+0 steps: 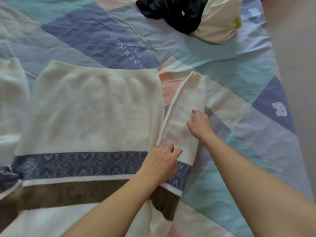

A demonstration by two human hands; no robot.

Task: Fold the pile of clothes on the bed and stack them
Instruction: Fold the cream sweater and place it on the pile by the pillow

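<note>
A cream knitted sweater with a blue patterned band and a brown band lies spread flat on the bed, hem pointing away from me. Its right sleeve stretches out beside the body. My left hand rests where that sleeve meets the body, fingers curled on the fabric. My right hand presses on the sleeve's outer edge with fingers apart. The other sleeve lies at the far left. A black garment and a cream garment sit crumpled together at the top of the bed.
The bedsheet has a patchwork of blue, teal and pink with printed text and small white bear shapes. The bed's right edge runs down the frame, with grey floor beyond it.
</note>
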